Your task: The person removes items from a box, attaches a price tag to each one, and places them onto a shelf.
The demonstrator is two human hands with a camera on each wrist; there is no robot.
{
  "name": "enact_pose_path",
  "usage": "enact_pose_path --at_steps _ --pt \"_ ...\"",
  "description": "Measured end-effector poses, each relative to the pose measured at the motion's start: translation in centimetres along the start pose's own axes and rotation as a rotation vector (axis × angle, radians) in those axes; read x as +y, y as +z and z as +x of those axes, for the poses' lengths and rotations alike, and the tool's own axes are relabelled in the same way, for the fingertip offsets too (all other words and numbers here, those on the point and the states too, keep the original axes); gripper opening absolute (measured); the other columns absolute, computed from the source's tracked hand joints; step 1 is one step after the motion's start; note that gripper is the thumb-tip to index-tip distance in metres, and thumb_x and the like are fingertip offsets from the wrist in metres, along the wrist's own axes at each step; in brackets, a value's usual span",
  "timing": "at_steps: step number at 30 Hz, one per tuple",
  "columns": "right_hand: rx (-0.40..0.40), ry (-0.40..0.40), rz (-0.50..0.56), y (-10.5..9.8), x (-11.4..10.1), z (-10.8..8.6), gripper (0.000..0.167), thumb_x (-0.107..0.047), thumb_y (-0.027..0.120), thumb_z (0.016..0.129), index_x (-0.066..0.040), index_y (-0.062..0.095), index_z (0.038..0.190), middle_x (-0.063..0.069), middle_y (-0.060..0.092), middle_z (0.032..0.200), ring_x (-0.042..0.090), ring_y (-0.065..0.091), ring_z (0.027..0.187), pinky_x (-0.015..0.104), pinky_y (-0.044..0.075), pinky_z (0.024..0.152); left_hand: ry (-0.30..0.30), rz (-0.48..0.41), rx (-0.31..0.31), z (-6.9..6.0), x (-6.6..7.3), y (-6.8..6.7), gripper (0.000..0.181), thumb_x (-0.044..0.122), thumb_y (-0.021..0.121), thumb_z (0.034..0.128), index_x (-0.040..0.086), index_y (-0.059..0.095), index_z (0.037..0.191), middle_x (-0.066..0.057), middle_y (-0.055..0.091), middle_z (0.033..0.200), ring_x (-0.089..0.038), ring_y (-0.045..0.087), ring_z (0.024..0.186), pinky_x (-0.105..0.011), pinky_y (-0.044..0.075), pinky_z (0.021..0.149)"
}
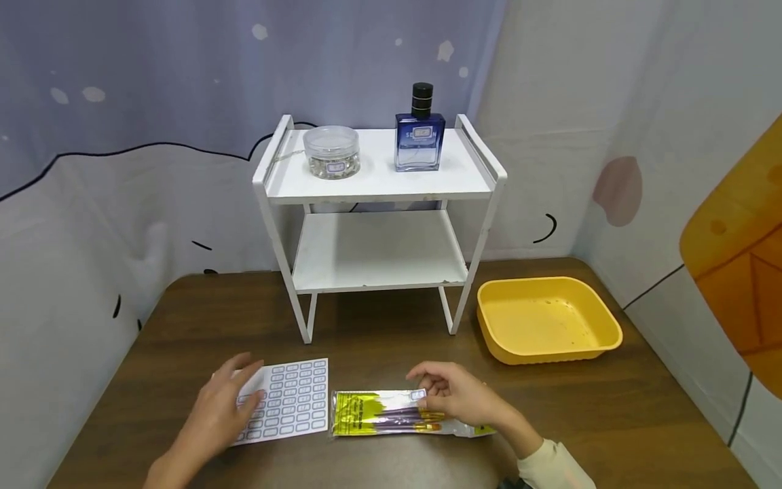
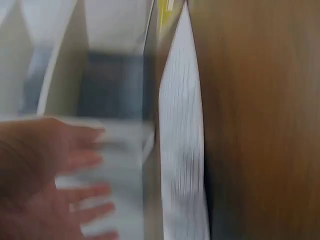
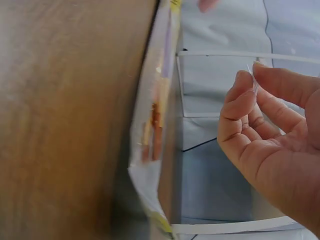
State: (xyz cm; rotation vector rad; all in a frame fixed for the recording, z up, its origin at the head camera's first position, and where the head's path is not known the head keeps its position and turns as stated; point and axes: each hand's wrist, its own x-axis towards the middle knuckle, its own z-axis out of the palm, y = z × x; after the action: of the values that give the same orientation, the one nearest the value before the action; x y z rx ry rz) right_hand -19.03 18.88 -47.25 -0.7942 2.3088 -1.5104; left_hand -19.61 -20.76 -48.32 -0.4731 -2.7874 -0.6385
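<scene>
My right hand (image 1: 461, 395) pinches a small label sticker (image 1: 418, 394) between thumb and forefinger. In the right wrist view the sticker (image 3: 254, 84) shows edge-on as a thin pale sliver. Under that hand lies a clear packet of paintbrushes (image 1: 360, 413) with a yellow-green printed end and purple handles, flat on the table. To its left is a white sheet of blue-bordered label stickers (image 1: 299, 397). Over the sheet's left part is my left hand (image 1: 214, 414), its fingers spread and relaxed, gripping nothing. The left wrist view is blurred, but the hand (image 2: 45, 170) appears raised off the sheet.
A white two-tier rack (image 1: 379, 252) stands behind. On top are a clear lidded jar (image 1: 332, 153) and a blue perfume bottle (image 1: 420, 136), each bearing a label. A yellow tray (image 1: 544, 319) sits at the right on the brown table (image 1: 391, 353).
</scene>
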Motion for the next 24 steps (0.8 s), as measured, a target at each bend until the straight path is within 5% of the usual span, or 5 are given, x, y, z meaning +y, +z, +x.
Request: enact_pose_path --at_steps 2,4,11,14,24 --pt "-0.014 0.003 0.009 0.2 0.2 0.1 0.036 -0.003 0.068 0.090 0.008 0.059 0.123 0.011 0.065 0.090 0.002 0.056 0.072 0.019 0.050 0.064 0.175 0.004 0.031 -0.3 2.2 1.1 0.049 0.015 0.079 0.0827 0.002 0.065 0.128 -0.024 0.056 0.138 -0.048 0.054 0.125 -0.066 0.044 0.097" --pt "-0.022 0.010 0.019 0.4 0.4 0.2 0.036 -0.004 0.067 0.091 0.009 0.059 0.124 0.013 0.065 0.089 0.002 0.056 0.071 0.019 0.050 0.064 0.291 -0.012 -0.008 -0.6 4.2 2.3 0.048 0.024 0.076 0.0868 0.006 0.065 0.130 -0.018 0.056 0.142 -0.042 0.053 0.131 -0.062 0.042 0.102" --pt "-0.025 0.053 0.030 1.0 0.8 0.3 0.030 0.002 0.064 0.090 0.010 0.059 0.119 0.019 0.066 0.089 0.008 0.063 0.074 0.021 0.055 0.068 0.375 -0.074 -0.392 -1.4 8.2 5.1 0.062 0.053 0.052 0.0983 0.015 0.050 0.148 -0.008 0.039 0.160 -0.032 0.033 0.149 -0.059 0.029 0.116" --pt "-0.019 0.050 0.030 1.1 1.0 0.2 0.028 0.004 0.064 0.090 0.011 0.060 0.116 0.020 0.066 0.088 0.009 0.064 0.074 0.023 0.056 0.068 0.420 -0.044 -0.480 -1.6 8.7 6.0 0.075 0.063 0.046 0.0967 0.016 0.040 0.154 -0.006 0.034 0.163 -0.032 0.030 0.151 -0.060 0.027 0.117" --pt "0.025 0.076 -0.058 1.7 1.3 0.2 0.015 0.000 0.068 0.087 0.002 0.069 0.102 0.011 0.070 0.087 0.004 0.062 0.076 0.021 0.053 0.070 0.560 0.177 -0.355 -2.2 9.0 7.5 0.098 0.083 0.038 0.0858 0.010 0.042 0.152 -0.005 0.041 0.159 -0.029 0.039 0.146 -0.050 0.030 0.115"
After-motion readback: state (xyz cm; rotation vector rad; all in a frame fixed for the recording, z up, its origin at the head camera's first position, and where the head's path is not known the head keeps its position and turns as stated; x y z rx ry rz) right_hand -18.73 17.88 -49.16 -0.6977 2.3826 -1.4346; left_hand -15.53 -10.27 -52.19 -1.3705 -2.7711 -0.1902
